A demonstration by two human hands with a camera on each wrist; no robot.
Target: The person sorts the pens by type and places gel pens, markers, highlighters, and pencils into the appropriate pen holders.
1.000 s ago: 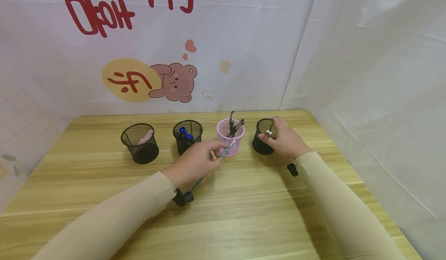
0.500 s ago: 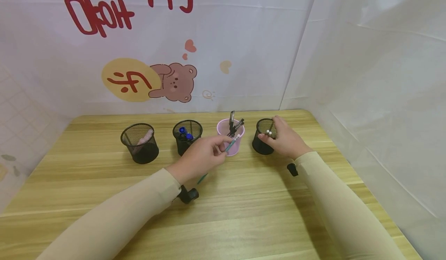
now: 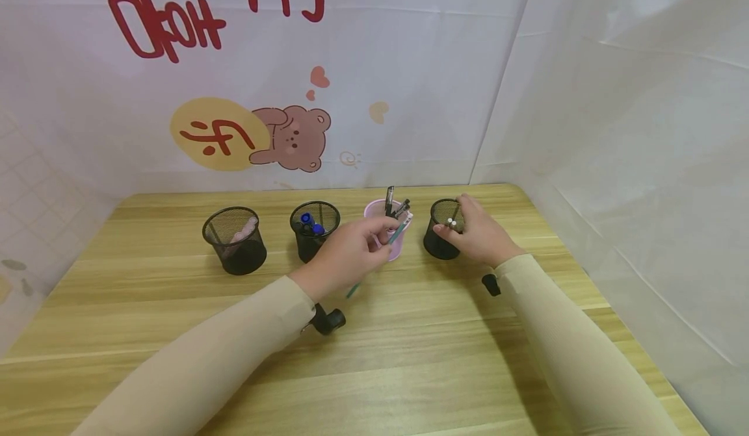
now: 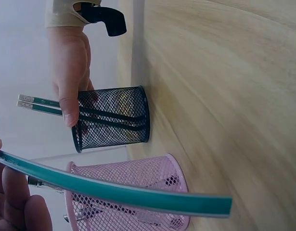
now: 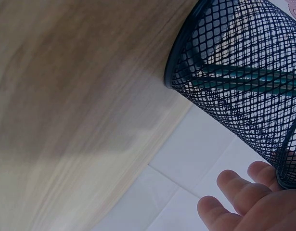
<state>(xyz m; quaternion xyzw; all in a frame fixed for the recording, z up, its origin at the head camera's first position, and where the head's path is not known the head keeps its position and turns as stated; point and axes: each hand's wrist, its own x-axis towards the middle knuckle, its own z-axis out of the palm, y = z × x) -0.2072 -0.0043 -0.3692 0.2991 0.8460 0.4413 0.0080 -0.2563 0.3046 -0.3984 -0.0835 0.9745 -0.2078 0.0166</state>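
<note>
My left hand (image 3: 345,257) pinches a green pencil (image 4: 119,192) with a white eraser end. It holds the pencil slanted, eraser end up and to the right, in front of the pink mesh pen cup (image 3: 397,249), which holds several black pens (image 3: 389,201). My right hand (image 3: 482,238) grips the rim of a black mesh pen cup (image 3: 440,246) at the right, thumb on the near side. Two green pencils (image 4: 44,106) with white ends lean inside that cup. In the right wrist view, fingertips (image 5: 229,180) show beside the cup's rim.
To the left stand two more black mesh cups: one with blue-capped pens (image 3: 316,228), the outermost (image 3: 244,257) with pale pink items. All stand in a row on the wooden table (image 3: 398,371). A printed white curtain (image 3: 433,85) hangs behind and along the right side.
My left hand has moved right and slightly up with the pencil, bringing its eraser end from the pink cup's front towards its right rim. My right hand and the cups have stayed still.
</note>
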